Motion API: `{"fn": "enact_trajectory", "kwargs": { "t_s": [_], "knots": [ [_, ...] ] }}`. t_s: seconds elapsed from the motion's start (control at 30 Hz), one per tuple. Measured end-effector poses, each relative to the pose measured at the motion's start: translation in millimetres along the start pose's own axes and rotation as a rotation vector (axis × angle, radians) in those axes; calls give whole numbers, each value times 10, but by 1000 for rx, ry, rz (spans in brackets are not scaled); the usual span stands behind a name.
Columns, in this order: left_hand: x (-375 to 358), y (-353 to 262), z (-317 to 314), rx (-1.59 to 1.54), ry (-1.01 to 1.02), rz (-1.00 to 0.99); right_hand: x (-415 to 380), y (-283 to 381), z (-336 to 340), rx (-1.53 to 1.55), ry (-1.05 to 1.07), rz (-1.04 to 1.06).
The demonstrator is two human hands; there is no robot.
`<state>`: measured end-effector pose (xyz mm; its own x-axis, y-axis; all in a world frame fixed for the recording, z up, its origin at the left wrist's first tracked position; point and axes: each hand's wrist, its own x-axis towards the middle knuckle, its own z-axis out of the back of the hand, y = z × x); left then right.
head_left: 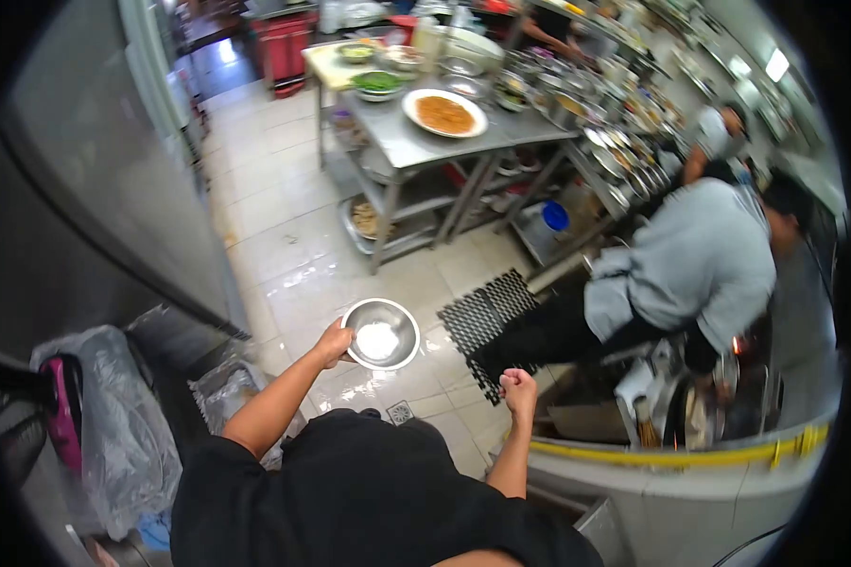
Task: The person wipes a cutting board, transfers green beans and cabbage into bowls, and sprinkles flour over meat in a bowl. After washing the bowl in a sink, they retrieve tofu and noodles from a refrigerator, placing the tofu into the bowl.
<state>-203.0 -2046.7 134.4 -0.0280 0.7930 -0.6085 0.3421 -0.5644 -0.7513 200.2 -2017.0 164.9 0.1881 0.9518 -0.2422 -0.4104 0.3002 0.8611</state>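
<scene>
My left hand (333, 343) grips the rim of a round steel bowl (404, 330) at its left side. The bowl is held out over the tiled floor, with something white in its bottom. To the right, my right hand (517, 389) is raised with its fingers curled closed; whatever it may hold is hidden or too small to name. It is apart from the bowl, near the black perforated mat (487, 307).
Ahead is a steel table (378, 123) with an oval plate of orange food (444, 113) and a green-filled bowl (376, 83). A co-worker in grey (690, 250) bends over the stove at right, behind a yellow pipe (671, 459). Plastic-wrapped things (123, 435) lie left.
</scene>
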Motion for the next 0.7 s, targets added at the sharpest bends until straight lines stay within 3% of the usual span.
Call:
{"fn": "enact_trajectory", "kwargs": {
  "t_s": [0.13,0.2,0.23,0.27,0.33,0.4,0.47,0.5,0.53,0.57,0.6,0.67,0.7],
  "knots": [
    [-141,-306,618,-238,-199,0,800,259,-929,-371,247,190],
    [-78,-353,875,-192,-335,-162,938,719,-1343,-563,385,337],
    [0,-341,1054,21,-439,-291,1095,817,-1589,-585,455,360],
    [121,-306,1227,26,-460,-305,1256,866,-1854,-515,518,263],
    [347,-258,1531,937,-1052,-696,1546,987,-2365,-518,585,453],
    [489,-495,1698,916,-1167,-606,1802,1099,-2823,-491,624,576],
    [515,-873,1809,-378,-963,-130,2028,1350,-3353,-436,692,712],
    [661,-764,2036,-563,-843,-228,2150,1508,-3598,-466,751,606],
    [738,-838,2160,-639,-887,-80,2201,1652,-3838,-499,798,494],
    [775,-978,2234,-695,-815,-89,2224,1841,-4083,-381,770,460],
    [810,-1082,2286,-755,-730,-95,2278,2034,-4349,-377,794,464],
    [908,-1193,2445,-779,-747,-103,2376,2439,-4838,-529,791,665],
    [980,-1238,2497,-797,-744,-115,2379,2669,-5049,-461,832,717]
  ]
}}
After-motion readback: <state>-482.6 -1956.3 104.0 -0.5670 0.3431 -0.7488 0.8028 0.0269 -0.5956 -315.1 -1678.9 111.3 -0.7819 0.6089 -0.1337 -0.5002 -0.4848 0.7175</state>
